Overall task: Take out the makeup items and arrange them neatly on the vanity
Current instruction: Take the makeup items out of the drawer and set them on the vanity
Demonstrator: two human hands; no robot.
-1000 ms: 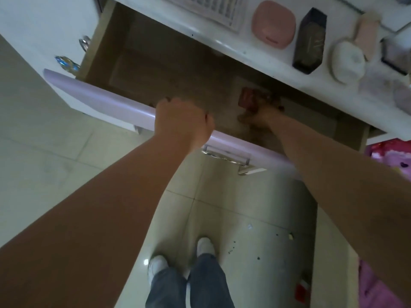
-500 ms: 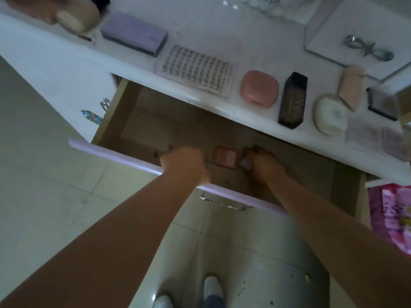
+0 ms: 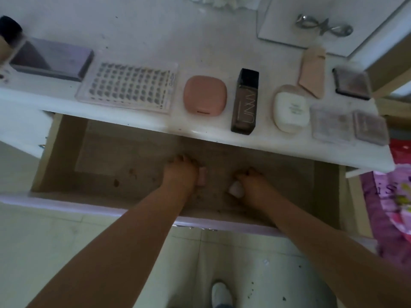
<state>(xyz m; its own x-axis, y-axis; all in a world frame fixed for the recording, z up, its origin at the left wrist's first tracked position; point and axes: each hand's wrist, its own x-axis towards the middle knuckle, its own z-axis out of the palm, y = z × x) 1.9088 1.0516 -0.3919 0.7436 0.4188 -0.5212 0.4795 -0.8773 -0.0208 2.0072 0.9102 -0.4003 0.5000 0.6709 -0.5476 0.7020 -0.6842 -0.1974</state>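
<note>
Hands in the drawer: left hand closed on a pink compact, right hand closed on a pale item; lift both clear of the vanity edge before placing.

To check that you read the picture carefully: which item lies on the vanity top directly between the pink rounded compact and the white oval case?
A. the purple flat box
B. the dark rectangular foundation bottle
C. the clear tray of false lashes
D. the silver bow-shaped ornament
B: the dark foundation bottle lies flat on the vanity top, with the pink compact on one side and the white oval case on the other.
</note>
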